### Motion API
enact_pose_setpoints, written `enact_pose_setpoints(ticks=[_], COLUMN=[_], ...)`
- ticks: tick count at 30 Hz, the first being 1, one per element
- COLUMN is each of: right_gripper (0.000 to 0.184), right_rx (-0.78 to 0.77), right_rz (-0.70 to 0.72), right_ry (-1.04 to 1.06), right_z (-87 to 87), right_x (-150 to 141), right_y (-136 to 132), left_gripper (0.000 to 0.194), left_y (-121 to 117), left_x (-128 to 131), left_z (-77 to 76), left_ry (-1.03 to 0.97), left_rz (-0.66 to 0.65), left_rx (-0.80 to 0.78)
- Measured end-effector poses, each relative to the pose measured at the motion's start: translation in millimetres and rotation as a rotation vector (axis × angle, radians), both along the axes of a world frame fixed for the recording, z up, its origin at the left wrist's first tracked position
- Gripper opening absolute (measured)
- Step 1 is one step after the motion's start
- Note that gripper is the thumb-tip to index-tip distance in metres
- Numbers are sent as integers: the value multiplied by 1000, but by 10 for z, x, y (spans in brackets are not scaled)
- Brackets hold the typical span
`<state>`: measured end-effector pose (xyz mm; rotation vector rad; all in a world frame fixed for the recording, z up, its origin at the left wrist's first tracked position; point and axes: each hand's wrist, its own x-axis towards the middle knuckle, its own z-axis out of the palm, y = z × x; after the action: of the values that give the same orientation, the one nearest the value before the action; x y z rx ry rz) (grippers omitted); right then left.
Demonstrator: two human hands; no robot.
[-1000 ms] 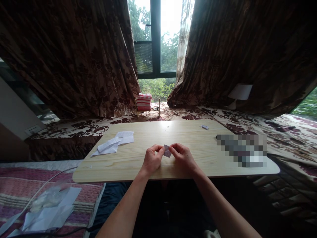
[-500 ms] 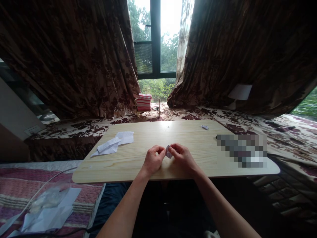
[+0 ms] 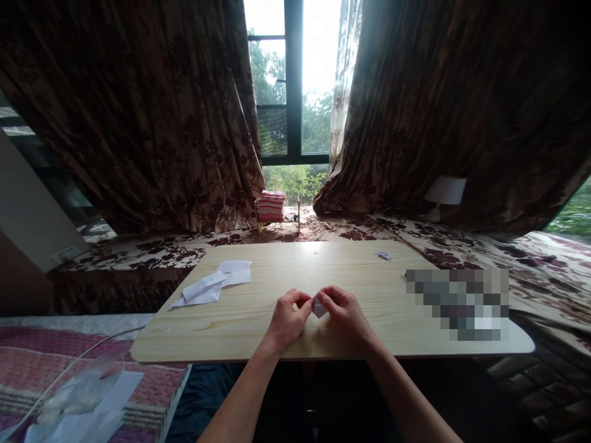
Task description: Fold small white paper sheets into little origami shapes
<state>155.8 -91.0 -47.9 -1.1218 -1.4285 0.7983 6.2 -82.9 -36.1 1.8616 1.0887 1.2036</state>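
Observation:
A small piece of folded white paper (image 3: 319, 309) is pinched between my two hands, low over the near middle of the wooden table (image 3: 277, 264). My left hand (image 3: 290, 315) grips its left edge between thumb and forefinger. On the other side, my right hand (image 3: 342, 311) has thumb and fingers closed on the upper right part. The paper's lower corner points down toward me, and my fingertips hide part of its top.
Several loose paper sheets (image 3: 203, 288) lie on the table's left. A small folded paper (image 3: 383, 255) sits at the far right, near a blurred-out object (image 3: 457, 304). Behind the table stand a small rack with striped cloths (image 3: 271, 206) and a lamp (image 3: 446, 191).
My view has tilted up a little, so everything sits lower in the picture. Both hands still pinch the folded paper, with slightly more of it showing below the fingertips.

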Motion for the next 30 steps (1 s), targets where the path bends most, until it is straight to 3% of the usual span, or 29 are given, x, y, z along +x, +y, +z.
enact_pose_setpoints(ticks=[30], right_gripper=[23], right_rx=[-9], right_rz=[4], right_ry=[32], right_z=[-37], right_x=[-6], right_y=[2], left_gripper=[15], left_y=[-15], left_x=[18], left_z=[11], left_ry=[7], left_rz=[44], left_rx=[-47])
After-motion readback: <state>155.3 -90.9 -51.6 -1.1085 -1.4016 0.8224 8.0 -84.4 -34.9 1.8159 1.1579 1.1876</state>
